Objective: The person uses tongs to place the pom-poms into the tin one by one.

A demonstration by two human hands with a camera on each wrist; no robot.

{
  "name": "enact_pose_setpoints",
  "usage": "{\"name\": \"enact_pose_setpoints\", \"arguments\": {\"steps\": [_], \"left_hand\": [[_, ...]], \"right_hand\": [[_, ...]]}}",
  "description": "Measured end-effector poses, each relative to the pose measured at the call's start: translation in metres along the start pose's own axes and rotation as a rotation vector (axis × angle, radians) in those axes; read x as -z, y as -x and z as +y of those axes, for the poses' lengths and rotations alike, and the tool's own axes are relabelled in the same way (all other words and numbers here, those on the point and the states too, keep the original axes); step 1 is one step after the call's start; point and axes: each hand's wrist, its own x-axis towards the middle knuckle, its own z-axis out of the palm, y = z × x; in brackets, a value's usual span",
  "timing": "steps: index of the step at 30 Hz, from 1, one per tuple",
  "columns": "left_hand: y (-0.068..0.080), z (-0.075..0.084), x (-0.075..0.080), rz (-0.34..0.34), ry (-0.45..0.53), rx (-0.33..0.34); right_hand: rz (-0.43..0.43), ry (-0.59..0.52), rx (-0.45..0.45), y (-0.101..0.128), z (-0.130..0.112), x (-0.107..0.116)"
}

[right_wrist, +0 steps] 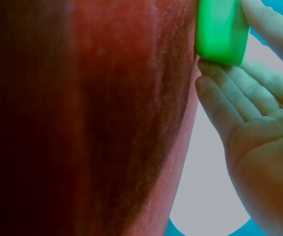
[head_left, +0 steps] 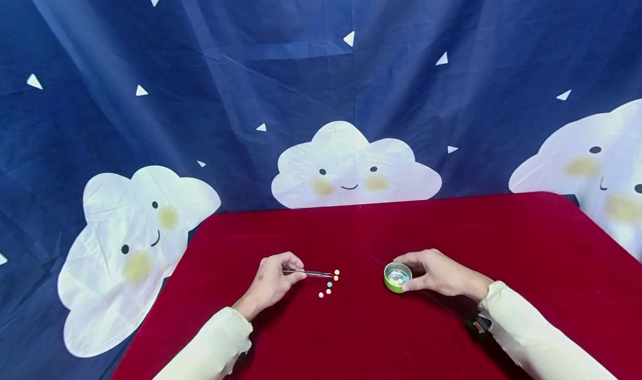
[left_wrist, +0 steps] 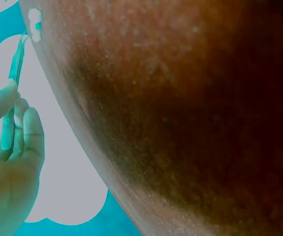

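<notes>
Metal tweezers [head_left: 317, 273] are pinched in my left hand [head_left: 273, 277], pointing right across the red cloth. Their tips are right at two pale yellow balls, the nearer of them this small ball [head_left: 336, 278]. A blue ball [head_left: 329, 285], another yellowish ball [head_left: 328, 292] and a pinkish ball [head_left: 321, 295] lie just below. My right hand [head_left: 441, 273] grips a small round green tin [head_left: 393, 287] between thumb and fingers. Several pale balls and something blue lie inside the tin. In the right wrist view, the tin's green side [right_wrist: 222, 37] shows between thumb and fingertips.
A red cloth [head_left: 361, 335] covers the table, with its far edge against a blue curtain [head_left: 301, 62] printed with white clouds. A dark strapped device [head_left: 480, 324] is at my right wrist, partly under the cream sleeve [head_left: 531, 324].
</notes>
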Motion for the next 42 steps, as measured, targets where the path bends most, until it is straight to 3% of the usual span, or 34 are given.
{"name": "enact_pose_setpoints", "arguments": {"steps": [25, 42], "left_hand": [[-0.001, 0.003, 0.001, 0.013, -0.021, -0.013], [-0.010, 0.023, -0.006, 0.002, 0.010, -0.070]], "right_hand": [[0.006, 0.022, 0.012, 0.000, 0.000, 0.000], [0.000, 0.002, -0.004, 0.000, -0.001, 0.000]]}}
